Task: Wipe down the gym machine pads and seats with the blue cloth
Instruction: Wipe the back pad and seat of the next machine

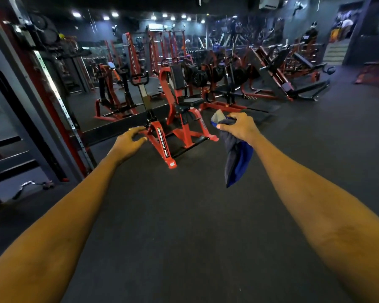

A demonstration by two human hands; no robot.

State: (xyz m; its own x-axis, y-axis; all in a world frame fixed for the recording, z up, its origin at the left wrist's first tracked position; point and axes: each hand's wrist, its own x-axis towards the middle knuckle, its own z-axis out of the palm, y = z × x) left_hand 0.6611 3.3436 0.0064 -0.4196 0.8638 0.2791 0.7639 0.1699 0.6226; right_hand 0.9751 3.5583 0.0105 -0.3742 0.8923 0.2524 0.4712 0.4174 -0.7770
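No wiping is going on at this moment, and judging from how things stand, the work on the nearest machine is yet to begin: the blue cloth (236,162) touches no pad or seat, and nothing shows whether any machine here has been cleaned. The person stands on the dark floor (184,226) with both bare arms stretched out forward. The right hand (239,126) has its fingers and thumb curled round the bunched top of the cloth, and the rest of it hangs loose below the hand, clear of the floor. The left hand (130,139) holds nothing, palm down with the fingers relaxed and slightly spread. Beyond and between the two hands stands a red machine (184,130), with its black seat (193,102) and upright back pad (177,78) well apart from the cloth. Further rows of machines (278,68) stand beyond the right hand. All of them look left to do, so I would judge the task to be early or between machines.
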